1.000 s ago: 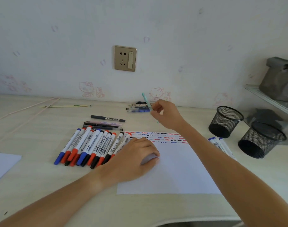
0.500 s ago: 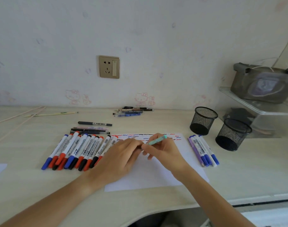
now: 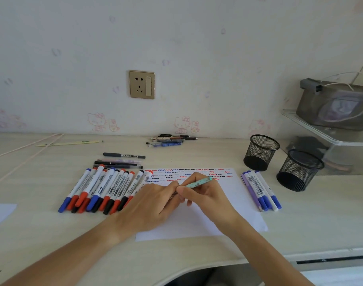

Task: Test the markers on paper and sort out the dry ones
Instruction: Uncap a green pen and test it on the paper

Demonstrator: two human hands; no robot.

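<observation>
The teal pen [image 3: 198,182] sits slanted in the right hand [image 3: 205,195], pinched between thumb and fingers over the sheet of paper [image 3: 234,203], its lower end meeting the left hand [image 3: 153,205], whose fingertips close on that end as if pulling off a cap or steadying the tip; the contact itself is hidden between the two hands, so I cannot tell whether a cap is on or off, or whether the tip touches the paper. The top of the sheet already carries several rows of short red, blue and black squiggles [image 3: 189,174], so by my reckoning a good many markers have been tried. Just left of the paper lies a fanned row of red, blue and black markers [image 3: 102,190], and beyond them a few dark pens [image 3: 118,164]; to the right lies a smaller group of blue and purple markers [image 3: 259,190], apart from the rest. Which pile counts as dry I cannot say. Two mesh cups [image 3: 261,152] stand further right on the worktop [image 3: 42,234], and nothing shows inside them from here. A small cluster of pens [image 3: 170,140] by the wall looks untested, so work remains.
</observation>
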